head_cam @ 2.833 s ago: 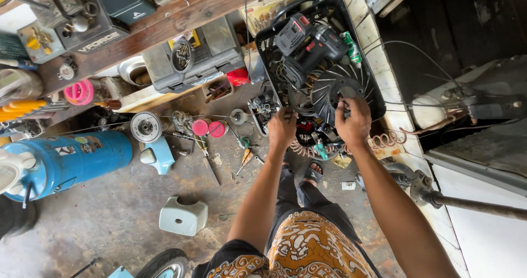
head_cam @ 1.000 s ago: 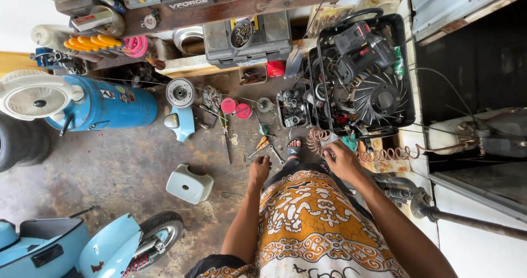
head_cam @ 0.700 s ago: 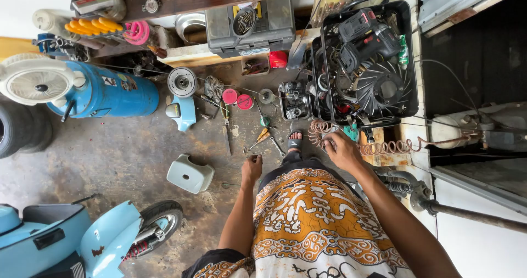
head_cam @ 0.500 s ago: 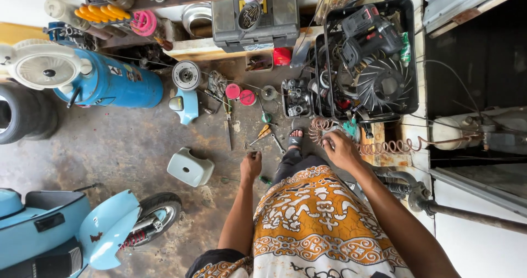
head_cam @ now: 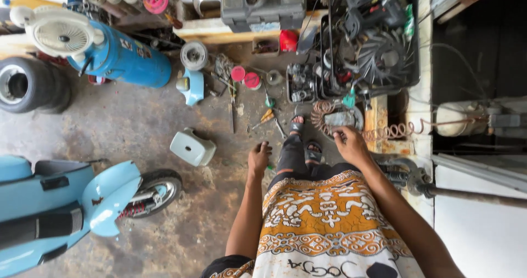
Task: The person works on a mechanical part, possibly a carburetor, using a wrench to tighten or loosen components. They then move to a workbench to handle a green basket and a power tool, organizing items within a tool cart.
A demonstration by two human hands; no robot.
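While gripped, grey metal part (head_cam: 339,119) long-axis sideways.

Left hand (head_cam: 258,158) hanging loose, fingers curled, right hand (head_cam: 349,144) reaching forward, gripping

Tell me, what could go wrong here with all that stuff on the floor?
The right hand reaches to a small grey metal part atop a coiled piece; it might slip onto the sandalled feet. Loose hand tools lie close by, so a step forward could mean tripping. The left hand hangs empty.
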